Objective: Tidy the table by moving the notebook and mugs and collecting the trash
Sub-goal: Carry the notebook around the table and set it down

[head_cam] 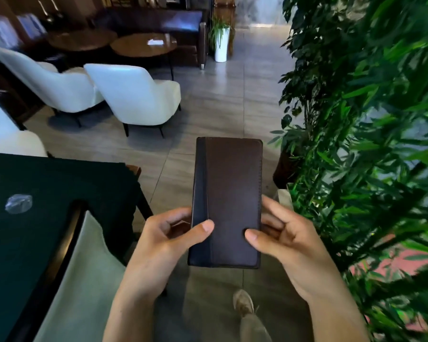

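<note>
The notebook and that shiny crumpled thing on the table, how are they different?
The notebook is dark brown, flat and closed; the crumpled wrapper is clear, shiny and scrunched. The notebook is held above the floor by the left hand and right hand; the wrapper lies alone on the dark table.

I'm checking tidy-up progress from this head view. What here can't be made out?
- Mugs: none in view; the dark green table runs off the left edge.
- Brown leather notebook: closed, so pages hidden.
- Crumpled clear wrapper: too blurred to identify.
- Background shelves: motion-blurred.
</note>
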The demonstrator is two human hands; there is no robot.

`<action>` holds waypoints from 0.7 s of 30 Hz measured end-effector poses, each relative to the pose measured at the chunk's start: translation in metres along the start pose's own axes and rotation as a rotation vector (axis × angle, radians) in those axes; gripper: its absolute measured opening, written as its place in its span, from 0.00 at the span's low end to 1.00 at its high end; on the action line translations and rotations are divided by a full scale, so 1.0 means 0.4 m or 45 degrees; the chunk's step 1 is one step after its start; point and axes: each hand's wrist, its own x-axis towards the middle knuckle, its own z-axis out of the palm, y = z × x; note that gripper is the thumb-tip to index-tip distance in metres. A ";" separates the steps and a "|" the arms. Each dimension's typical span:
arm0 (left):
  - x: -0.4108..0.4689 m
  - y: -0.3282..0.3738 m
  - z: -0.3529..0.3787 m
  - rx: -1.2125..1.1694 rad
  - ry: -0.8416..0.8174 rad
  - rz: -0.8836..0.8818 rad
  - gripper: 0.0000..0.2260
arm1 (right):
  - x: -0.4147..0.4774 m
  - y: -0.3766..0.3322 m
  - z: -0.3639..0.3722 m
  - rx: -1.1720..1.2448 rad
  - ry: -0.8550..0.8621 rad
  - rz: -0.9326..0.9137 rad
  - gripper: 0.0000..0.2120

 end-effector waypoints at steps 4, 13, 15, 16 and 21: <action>0.135 0.013 0.061 0.001 0.051 -0.016 0.12 | 0.149 -0.028 -0.098 -0.079 -0.128 0.021 0.35; 0.380 0.081 0.159 -0.078 0.237 0.021 0.13 | 0.469 -0.107 -0.216 0.053 -0.282 0.046 0.36; 0.405 0.084 0.155 -0.051 0.305 0.017 0.13 | 0.522 -0.100 -0.211 0.098 -0.318 0.076 0.35; 0.413 0.084 0.149 -0.017 0.332 0.012 0.13 | 0.539 -0.098 -0.205 0.126 -0.336 0.087 0.33; 0.469 0.072 0.080 0.061 0.481 0.003 0.15 | 0.651 -0.080 -0.140 0.203 -0.454 0.186 0.39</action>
